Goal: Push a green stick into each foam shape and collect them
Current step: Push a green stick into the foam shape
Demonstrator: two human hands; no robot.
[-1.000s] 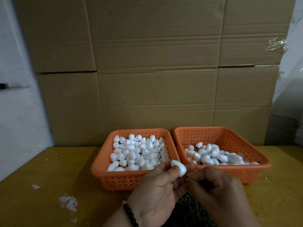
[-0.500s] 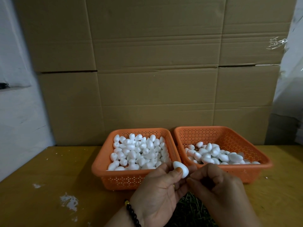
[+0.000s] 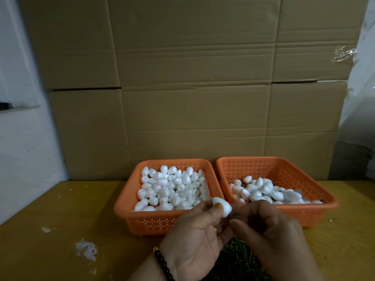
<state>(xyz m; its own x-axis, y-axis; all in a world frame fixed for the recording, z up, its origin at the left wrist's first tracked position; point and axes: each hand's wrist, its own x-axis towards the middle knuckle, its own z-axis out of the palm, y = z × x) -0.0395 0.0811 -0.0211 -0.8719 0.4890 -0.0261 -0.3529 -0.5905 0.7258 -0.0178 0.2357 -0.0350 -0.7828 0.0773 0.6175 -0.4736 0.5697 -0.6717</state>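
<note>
My left hand (image 3: 194, 236) pinches a white egg-shaped foam piece (image 3: 222, 206) between thumb and fingers, just in front of the two orange baskets. My right hand (image 3: 269, 228) is curled right beside it, fingertips pinched at the foam's lower right end; the stick it may hold is hidden. A heap of green sticks (image 3: 237, 260) lies on the table under both hands. The left basket (image 3: 129, 201) is filled with plain foam pieces (image 3: 172, 187). The right basket (image 3: 324, 197) holds foam pieces (image 3: 263, 189) too.
The yellow wooden table (image 3: 60, 220) has white paint marks at the front left. A wall of cardboard boxes (image 3: 192, 88) stands right behind the baskets. A white wall borders the left side.
The foam piece and both hands have shifted slightly right and down; the right hand has closed in on the foam's end.
</note>
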